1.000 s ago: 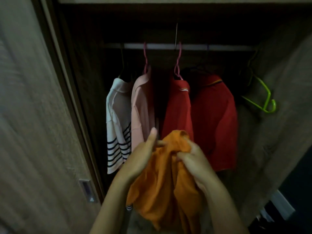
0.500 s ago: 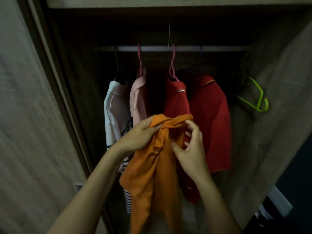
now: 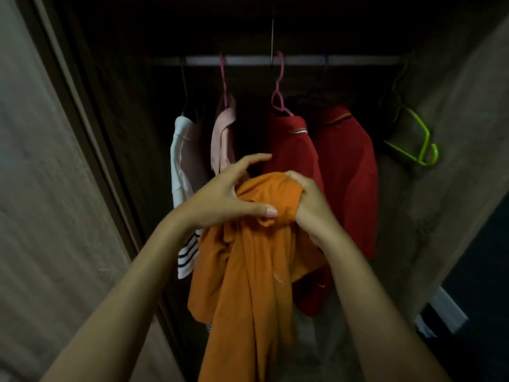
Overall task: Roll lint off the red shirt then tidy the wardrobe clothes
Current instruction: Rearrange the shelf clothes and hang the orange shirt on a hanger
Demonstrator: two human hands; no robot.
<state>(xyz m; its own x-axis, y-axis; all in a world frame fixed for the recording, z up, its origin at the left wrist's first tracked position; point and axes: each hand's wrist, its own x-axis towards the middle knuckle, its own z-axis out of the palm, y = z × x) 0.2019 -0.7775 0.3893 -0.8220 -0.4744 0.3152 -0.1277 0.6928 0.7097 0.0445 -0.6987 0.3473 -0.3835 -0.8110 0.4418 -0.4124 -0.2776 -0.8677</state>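
orange shirt (image 3: 248, 271) in r hand (image 3: 311, 208) (fingers hidden)

right hand (image 3: 311, 208) now fisted on orange shirt (image 3: 248, 271) | left hand (image 3: 217, 197) fingers lifted

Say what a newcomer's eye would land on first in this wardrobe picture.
The bunched orange shirt at centre foreground, gripped at its top by the right hand, the left hand laying its thumb on it. Behind it hang two red shirts, and an empty bright green hanger dangles at the far right.
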